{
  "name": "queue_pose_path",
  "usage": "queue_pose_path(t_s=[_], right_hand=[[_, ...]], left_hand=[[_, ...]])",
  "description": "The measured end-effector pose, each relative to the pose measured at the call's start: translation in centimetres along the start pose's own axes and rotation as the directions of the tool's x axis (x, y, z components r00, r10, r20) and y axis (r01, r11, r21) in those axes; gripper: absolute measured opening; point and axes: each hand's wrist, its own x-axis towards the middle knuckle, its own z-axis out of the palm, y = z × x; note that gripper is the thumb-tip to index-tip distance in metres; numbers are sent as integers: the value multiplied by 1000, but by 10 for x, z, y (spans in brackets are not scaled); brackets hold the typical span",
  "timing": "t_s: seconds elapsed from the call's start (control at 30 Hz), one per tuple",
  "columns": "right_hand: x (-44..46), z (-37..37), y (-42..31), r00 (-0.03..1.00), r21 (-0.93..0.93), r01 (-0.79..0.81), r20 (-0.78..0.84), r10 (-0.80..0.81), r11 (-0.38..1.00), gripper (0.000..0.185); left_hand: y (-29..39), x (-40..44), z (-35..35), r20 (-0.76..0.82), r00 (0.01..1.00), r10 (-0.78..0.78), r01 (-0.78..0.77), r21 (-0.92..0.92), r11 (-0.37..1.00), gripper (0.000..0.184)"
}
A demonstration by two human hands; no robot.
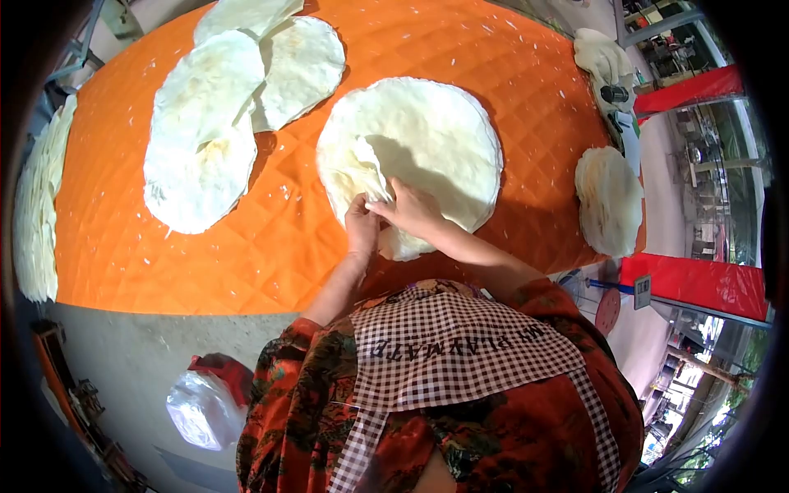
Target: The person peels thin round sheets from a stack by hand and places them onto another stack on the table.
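A stack of thin, round, pale sheets [444,123] that look like rice paper lies on the orange cloth in front of me. Near its lower left, a crumpled piece of sheet [355,171] stands folded up from the top. My left hand [362,220] pinches the near edge of this piece. Against it, my right hand [408,207] has its fingers closed on the same edge, thumb and fingertips together. Fingers partly hide the gripped edge. My right hand and forearm pass over the stack's near side.
More round sheets [205,90] overlap at the left and back of the orange-covered table [279,238]. A tall stack [41,205] stands at the far left edge. Another pile [610,201] sits at the right edge. A plastic-wrapped bundle [205,411] is on the floor.
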Motion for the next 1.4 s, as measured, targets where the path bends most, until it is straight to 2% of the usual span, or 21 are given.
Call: queue_pose_path(t_s=[0.03,0.13,0.2,0.27,0.33,0.4,0.47,0.5,0.57,0.7,0.73,0.83,0.9,0.93,1.0,1.13,1.17,1.2,1.27,1.37,1.4], right_hand=[[2,6,1,997,-27,8,-75,-10,1000,40],[31,-6,8,852,95,-364,435,291,926,22],[60,-32,41,878,308,-431,361,316,848,12],[113,-90,112,975,81,-73,214,54,994,17],[135,-190,132,961,408,-132,276,16,904,22],[152,-258,184,973,531,231,-130,-192,815,22],[184,-345,178,994,-285,104,38,-98,953,27],[165,-359,159,997,-46,45,-53,-47,998,29],[163,-385,139,993,-48,104,-51,-107,993,28],[111,-358,49,972,-266,231,27,-232,936,23],[117,-329,65,964,-119,255,103,-244,960,22],[66,-221,-2,966,117,-227,155,208,967,31],[71,-181,4,925,-267,271,339,-173,925,33],[97,-167,34,946,-123,167,301,-123,978,33],[145,-199,70,946,34,48,320,-57,998,32],[167,-336,92,960,96,279,-7,-279,956,34],[168,-371,75,973,-411,200,-25,-231,889,39],[150,-386,48,974,-400,159,-87,-210,902,26],[115,-396,10,953,-490,203,-99,-286,848,19],[75,-346,-25,990,-194,118,-58,-132,974,29],[70,-319,-10,963,-233,240,-68,-262,942,30]], left_hand=[[-6,4,-4,9,1000,11,-11,45,999,11],[-16,15,-19,-27,1000,9,-4,179,984,5],[-2,8,-17,-142,989,-33,69,259,963,3],[6,3,-16,-183,977,-108,149,231,961,4],[-2,7,-22,-200,971,-129,173,217,961,4],[-12,14,-24,-217,971,-96,130,147,981,3],[-11,11,-22,-228,970,-89,118,115,986,3],[-5,8,-19,-225,970,-96,126,121,985,3],[-2,7,-17,-211,972,-106,133,115,984,3],[2,2,-17,-178,974,-139,155,78,985,4],[4,1,-16,-175,973,-150,163,65,984,4],[-2,3,-19,-161,982,-100,107,35,994,5],[12,-1,-12,-166,979,-118,136,98,986,6],[16,-6,-11,-168,976,-137,161,137,977,7],[-3,6,-24,-138,987,-88,113,190,975,10],[-2,3,-19,-147,982,-119,144,172,975,16],[-4,5,-20,-137,984,-117,141,184,973,16],[-8,9,-22,-129,985,-113,137,195,971,17],[-6,8,-21,-132,984,-117,142,195,970,18],[4,1,-15,-139,982,-125,149,171,974,18],[2,2,-17,-128,985,-118,139,164,977,18]])
